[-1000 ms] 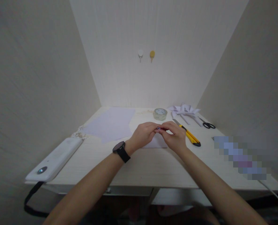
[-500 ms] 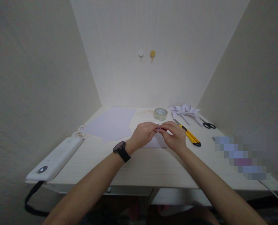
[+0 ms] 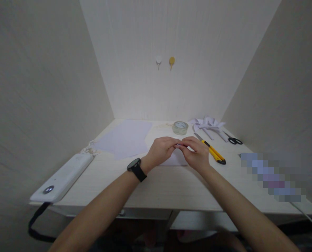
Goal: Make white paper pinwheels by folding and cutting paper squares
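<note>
A piece of white paper point(image 3: 175, 160) lies on the table under and between my hands. My left hand point(image 3: 161, 149), with a black watch point(image 3: 137, 169) at the wrist, is closed in a pinch at the paper's far part. Opposite it, my right hand point(image 3: 196, 151) pinches the same spot, and the fingertips of both hands meet. A small pale bit of the paper shows between the fingers; the rest there is hidden. Just right of my right hand lies a yellow and black utility knife point(image 3: 213, 152) with its blade out.
A roll of clear tape point(image 3: 180, 128) stands behind my hands. White paper sheets point(image 3: 129, 138) lie left. At the back right are a folded paper construction point(image 3: 208, 124) and black scissors point(image 3: 234, 140). A white device point(image 3: 63, 176) with a strap rests at the left edge; a blurred-out item point(image 3: 270, 176) lies right.
My hands stay in nearly the same place with only a slight shift of the fingertips. The view has moved a tiny bit; nothing else differs.
</note>
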`<state>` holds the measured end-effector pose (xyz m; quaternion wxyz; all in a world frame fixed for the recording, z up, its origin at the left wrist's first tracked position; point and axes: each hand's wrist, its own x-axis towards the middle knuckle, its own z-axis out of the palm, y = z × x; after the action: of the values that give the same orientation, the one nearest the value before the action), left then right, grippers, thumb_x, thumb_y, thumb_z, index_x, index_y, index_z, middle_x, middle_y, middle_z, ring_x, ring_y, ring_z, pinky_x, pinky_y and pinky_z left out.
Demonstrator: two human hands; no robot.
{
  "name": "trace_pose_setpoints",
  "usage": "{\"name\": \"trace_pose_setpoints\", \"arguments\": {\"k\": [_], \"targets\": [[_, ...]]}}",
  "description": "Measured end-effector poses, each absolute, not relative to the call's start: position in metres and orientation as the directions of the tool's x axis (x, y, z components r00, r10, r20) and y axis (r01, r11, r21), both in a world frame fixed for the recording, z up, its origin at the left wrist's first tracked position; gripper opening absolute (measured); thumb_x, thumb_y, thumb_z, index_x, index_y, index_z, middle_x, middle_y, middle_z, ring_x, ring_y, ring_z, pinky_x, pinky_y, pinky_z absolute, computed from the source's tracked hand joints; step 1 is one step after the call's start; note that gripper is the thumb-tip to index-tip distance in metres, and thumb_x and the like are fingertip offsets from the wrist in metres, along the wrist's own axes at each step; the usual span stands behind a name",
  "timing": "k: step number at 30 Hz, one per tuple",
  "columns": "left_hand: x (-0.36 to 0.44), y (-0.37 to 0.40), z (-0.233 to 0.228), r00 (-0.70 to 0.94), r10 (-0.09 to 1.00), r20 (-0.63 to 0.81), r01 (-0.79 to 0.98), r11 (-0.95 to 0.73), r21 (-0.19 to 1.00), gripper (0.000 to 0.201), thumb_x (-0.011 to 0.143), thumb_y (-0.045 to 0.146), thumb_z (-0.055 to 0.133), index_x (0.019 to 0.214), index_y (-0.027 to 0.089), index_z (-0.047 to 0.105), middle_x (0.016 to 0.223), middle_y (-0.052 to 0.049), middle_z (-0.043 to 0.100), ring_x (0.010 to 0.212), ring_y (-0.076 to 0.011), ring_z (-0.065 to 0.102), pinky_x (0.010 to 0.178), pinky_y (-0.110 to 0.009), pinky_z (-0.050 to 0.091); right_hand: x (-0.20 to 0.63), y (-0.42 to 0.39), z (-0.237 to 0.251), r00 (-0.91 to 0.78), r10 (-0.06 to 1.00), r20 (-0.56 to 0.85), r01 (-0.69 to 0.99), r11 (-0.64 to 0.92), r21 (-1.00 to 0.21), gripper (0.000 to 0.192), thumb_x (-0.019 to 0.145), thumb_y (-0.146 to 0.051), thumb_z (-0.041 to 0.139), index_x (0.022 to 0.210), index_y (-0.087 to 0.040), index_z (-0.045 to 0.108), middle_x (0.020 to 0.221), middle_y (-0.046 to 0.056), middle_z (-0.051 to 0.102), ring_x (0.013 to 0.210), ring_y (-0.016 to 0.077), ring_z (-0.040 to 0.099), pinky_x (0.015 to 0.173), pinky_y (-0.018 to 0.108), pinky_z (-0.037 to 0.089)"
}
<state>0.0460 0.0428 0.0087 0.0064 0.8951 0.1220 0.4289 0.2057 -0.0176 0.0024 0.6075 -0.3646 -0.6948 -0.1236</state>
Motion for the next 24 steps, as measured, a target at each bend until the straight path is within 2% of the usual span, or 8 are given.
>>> {"name": "trace_pose_setpoints", "arguments": {"k": [5, 11, 14, 19, 22, 24], "targets": [[0.048, 0.042, 0.008, 0.591, 0.256, 0.765, 0.23, -0.962, 0.145, 0.022, 0.095, 0.021, 0.051, 0.103, 0.016, 0.071, 0.1, -0.007, 0.076, 0.095, -0.0183, 0.071, 0.088, -0.034, 0.056, 0.204, -0.019, 0.005, 0.04, 0.388, 0.921, 0.685, 0.66, -0.308, 0.011, 0.083, -0.023, 0.068, 0.073, -0.023, 0.072, 0.074, 0.004, 0.072, 0.069, 0.0189, 0.067, 0.067, 0.034, 0.057], [0.05, 0.04, 0.01, 0.515, 0.345, 0.785, 0.171, -0.938, 0.301, 0.019, 0.094, 0.024, 0.056, 0.101, 0.017, 0.072, 0.098, -0.007, 0.076, 0.093, -0.0174, 0.07, 0.085, -0.03, 0.055, 0.202, -0.022, 0.012, 0.145, 0.43, 0.891, 0.653, 0.636, -0.413, 0.014, 0.083, -0.024, 0.068, 0.069, -0.023, 0.067, 0.07, 0.002, 0.068, 0.067, 0.017, 0.063, 0.062, 0.03, 0.053], [0.05, 0.037, 0.013, 0.507, 0.387, 0.77, 0.147, -0.919, 0.366, 0.018, 0.093, 0.025, 0.057, 0.097, 0.017, 0.073, 0.094, -0.006, 0.075, 0.088, -0.0166, 0.07, 0.081, -0.029, 0.055, 0.203, -0.021, 0.011, 0.2, 0.509, 0.837, 0.584, 0.624, -0.519, 0.014, 0.082, -0.026, 0.068, 0.069, -0.021, 0.066, 0.072, 0.002, 0.067, 0.068, 0.0159, 0.062, 0.059, 0.027, 0.051], [0.051, 0.037, 0.016, 0.475, 0.543, 0.692, 0.229, -0.836, 0.498, 0.019, 0.09, 0.031, 0.062, 0.091, 0.018, 0.076, 0.087, -0.005, 0.076, 0.077, -0.0162, 0.07, 0.073, -0.027, 0.055, 0.209, -0.01, 0.0, 0.324, 0.675, 0.662, 0.401, 0.536, -0.743, 0.017, 0.078, -0.035, 0.071, 0.075, -0.019, 0.067, 0.067, 0.0, 0.067, 0.057, 0.0139, 0.059, 0.054, 0.026, 0.049], [0.049, 0.042, 0.016, 0.504, 0.588, 0.633, 0.265, -0.803, 0.535, 0.018, 0.089, 0.031, 0.063, 0.09, 0.019, 0.077, 0.085, -0.003, 0.077, 0.076, -0.016, 0.07, 0.071, -0.026, 0.054, 0.213, -0.003, -0.008, 0.305, 0.733, 0.607, 0.351, 0.506, -0.788, 0.023, 0.076, -0.039, 0.072, 0.074, -0.017, 0.067, 0.063, 0.001, 0.067, 0.052, 0.0141, 0.059, 0.051, 0.026, 0.049], [0.046, 0.046, 0.016, 0.552, 0.583, 0.596, 0.302, -0.806, 0.51, 0.018, 0.089, 0.03, 0.062, 0.089, 0.021, 0.077, 0.086, -0.002, 0.077, 0.077, -0.0163, 0.071, 0.07, -0.025, 0.053, 0.216, -0.001, -0.011, 0.235, 0.757, 0.61, 0.401, 0.497, -0.77, 0.024, 0.078, -0.041, 0.07, 0.074, -0.017, 0.068, 0.063, 0.002, 0.068, 0.053, 0.0146, 0.06, 0.052, 0.026, 0.049]]}}
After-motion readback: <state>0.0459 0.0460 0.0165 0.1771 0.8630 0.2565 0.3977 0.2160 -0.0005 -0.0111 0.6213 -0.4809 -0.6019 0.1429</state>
